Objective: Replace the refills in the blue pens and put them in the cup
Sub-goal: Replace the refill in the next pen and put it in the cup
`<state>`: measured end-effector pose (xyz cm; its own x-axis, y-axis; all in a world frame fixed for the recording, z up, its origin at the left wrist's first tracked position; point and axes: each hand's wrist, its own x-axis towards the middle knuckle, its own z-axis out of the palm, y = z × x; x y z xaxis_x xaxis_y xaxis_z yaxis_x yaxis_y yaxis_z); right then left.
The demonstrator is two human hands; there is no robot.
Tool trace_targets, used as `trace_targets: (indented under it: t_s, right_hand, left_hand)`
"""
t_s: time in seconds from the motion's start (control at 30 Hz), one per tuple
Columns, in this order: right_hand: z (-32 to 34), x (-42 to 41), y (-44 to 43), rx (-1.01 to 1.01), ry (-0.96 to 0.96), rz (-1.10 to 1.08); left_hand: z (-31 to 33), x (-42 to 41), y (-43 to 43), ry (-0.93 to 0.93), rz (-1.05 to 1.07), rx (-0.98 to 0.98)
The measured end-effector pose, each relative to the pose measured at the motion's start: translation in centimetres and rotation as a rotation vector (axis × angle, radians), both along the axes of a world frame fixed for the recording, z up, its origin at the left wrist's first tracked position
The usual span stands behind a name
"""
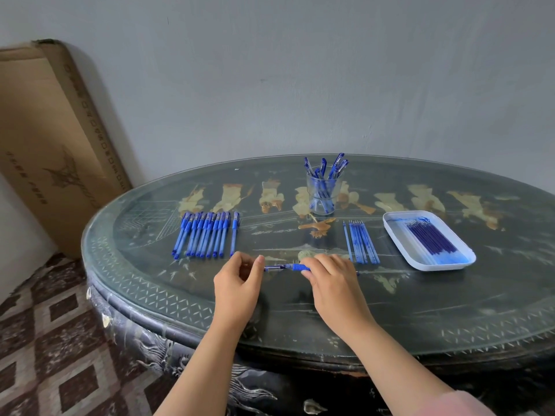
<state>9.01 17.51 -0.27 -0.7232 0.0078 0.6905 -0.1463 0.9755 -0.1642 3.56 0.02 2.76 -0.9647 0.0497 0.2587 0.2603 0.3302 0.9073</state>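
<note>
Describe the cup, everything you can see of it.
The cup is a clear tumbler, glass or plastic, I cannot tell which. It stands upright near the far edge of the table, about mid-width. Several blue pens stand in it, leaning on the rim with their tops sticking out. Only the table and those pens touch it.

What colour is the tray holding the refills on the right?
White, with blue smears inside; the tray shows best in the head view.

Bare left hand (237,283) and right hand (333,280), bare forearms (399,364), pink sleeve (450,405) on the right arm
</note>
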Motion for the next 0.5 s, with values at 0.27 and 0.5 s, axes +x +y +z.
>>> trace_targets:
  t_s: [0.27, 0.5]
  right_hand:
    - [0.1, 0.0, -0.1, -0.005, 0.027, -0.016]
    - [0.0, 0.0, -0.1, -0.015, 0.025, -0.005]
  left_hand:
    - [2.4, -3.0, -1.3, -0.099, -0.135, -0.886]
    - [3.6, -4.2, 1.0, -0.116, -0.245, -1.169]
